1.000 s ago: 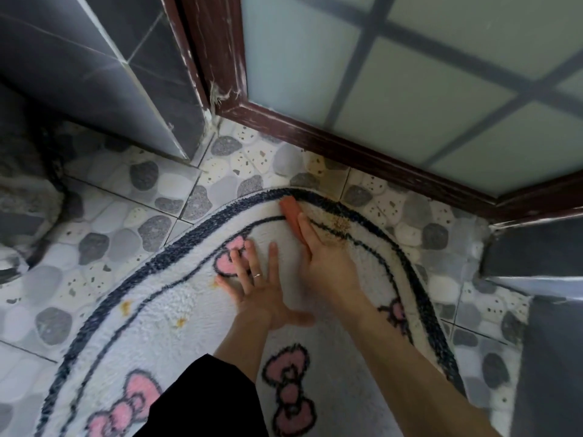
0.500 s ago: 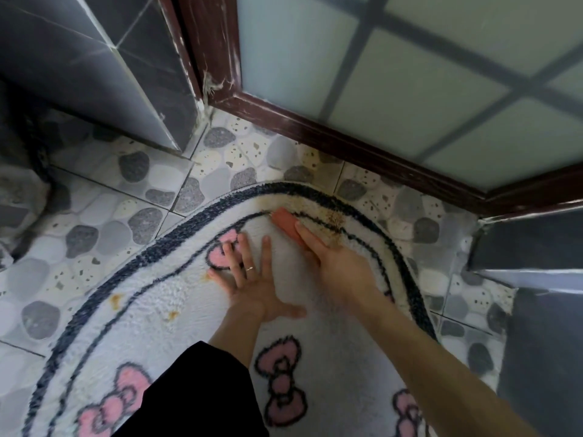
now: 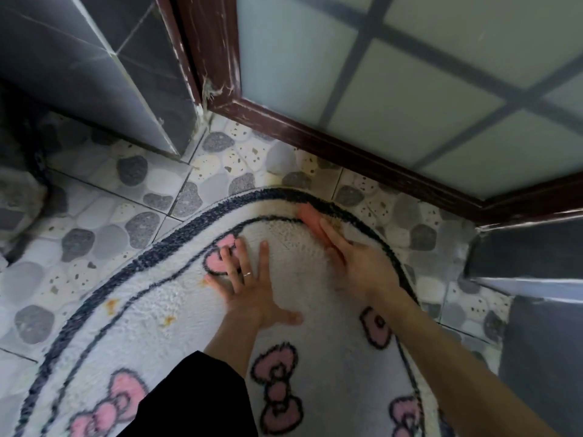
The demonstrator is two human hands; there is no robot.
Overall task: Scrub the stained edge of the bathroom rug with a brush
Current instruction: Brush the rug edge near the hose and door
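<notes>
A white fluffy rug [image 3: 176, 313] with a dark blue border and pink bows lies on the pebble-pattern floor. A brown stain [image 3: 337, 223] marks its far edge. My right hand [image 3: 362, 263] grips an orange brush [image 3: 310, 219] and holds it against the rug beside that stain; the brush is blurred and my fingers cover most of it. My left hand [image 3: 249, 285], wearing a ring, presses flat on the rug with fingers spread, left of the brush. Small orange spots [image 3: 110, 304] dot the rug's left border.
A dark wooden door frame [image 3: 331, 146] with frosted glass runs along the far side, close to the rug's edge. Dark tiled wall [image 3: 94, 74] stands at the left, a dark ledge [image 3: 530, 247] at the right. Pebble-pattern floor tiles [image 3: 104, 216] surround the rug.
My right hand has pushed the brush out from the inner dark line to the rug's outer border by the stain. My left hand stays pressed flat in the same place.
</notes>
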